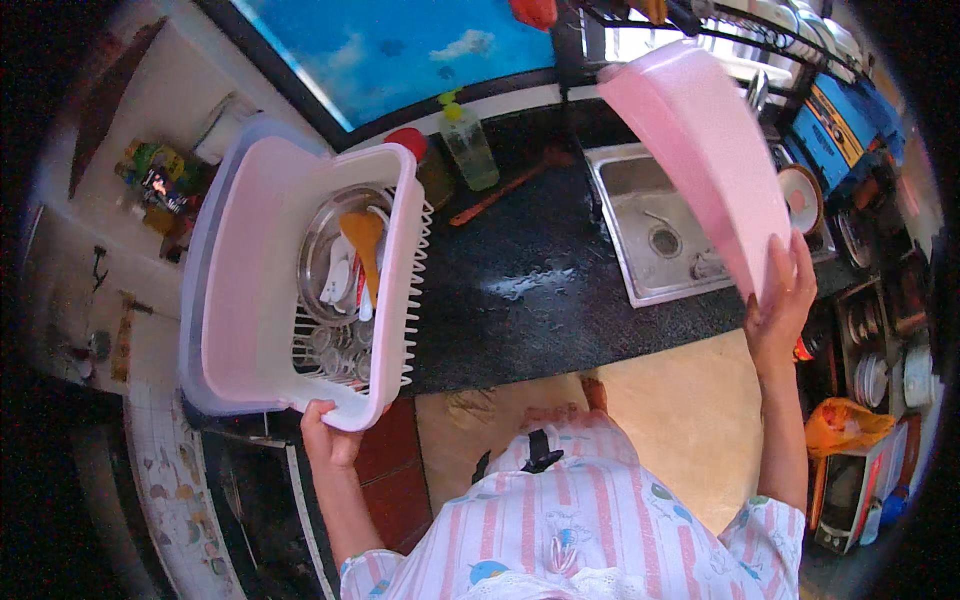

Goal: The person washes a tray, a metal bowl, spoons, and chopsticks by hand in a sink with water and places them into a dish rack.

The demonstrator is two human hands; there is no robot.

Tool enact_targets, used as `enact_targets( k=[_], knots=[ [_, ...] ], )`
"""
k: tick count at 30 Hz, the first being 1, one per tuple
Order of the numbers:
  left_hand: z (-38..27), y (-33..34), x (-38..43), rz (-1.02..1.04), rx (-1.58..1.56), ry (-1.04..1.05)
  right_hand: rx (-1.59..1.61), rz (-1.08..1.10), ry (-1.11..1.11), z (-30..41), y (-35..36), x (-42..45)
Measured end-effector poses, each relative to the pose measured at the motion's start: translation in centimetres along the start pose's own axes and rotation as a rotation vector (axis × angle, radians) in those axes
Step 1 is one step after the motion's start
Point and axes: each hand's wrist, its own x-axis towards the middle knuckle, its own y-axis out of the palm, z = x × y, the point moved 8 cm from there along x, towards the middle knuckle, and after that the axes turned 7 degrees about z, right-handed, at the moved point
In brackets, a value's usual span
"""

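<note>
My left hand (330,435) grips the near edge of a white and pink plastic dish basket (401,270), which is tilted up off the black counter. A round metal dish (307,262), a wooden spatula (364,232), white spoons (337,281) and several small glasses (337,352) lie in the slotted basket. My right hand (784,300) holds a pink plastic tray or lid (712,142) by its lower end, raised on edge over the stainless steel sink (626,240). The underside of the basket is hidden.
Wet patches shine on the black counter (510,315). A pump bottle (469,146), a red-lidded jar (431,172) and a long brown utensil (510,187) are at its back. A dish rack (795,45) hangs above the sink. An orange bag (844,427) sits on a shelf at right.
</note>
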Motion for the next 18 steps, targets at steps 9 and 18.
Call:
enact_targets(
  k=[9, 18],
  knots=[
    [-0.1, -0.8, 0.7, 0.025, 0.017, 0.013, 1.062, 0.368, 0.663, 1.5, 13.1, -10.6],
    [-0.4, -1.3, 0.8, 0.034, 0.008, -0.033, 1.462, 0.349, 0.806, 13.8, 24.2, -17.5]
  ],
)
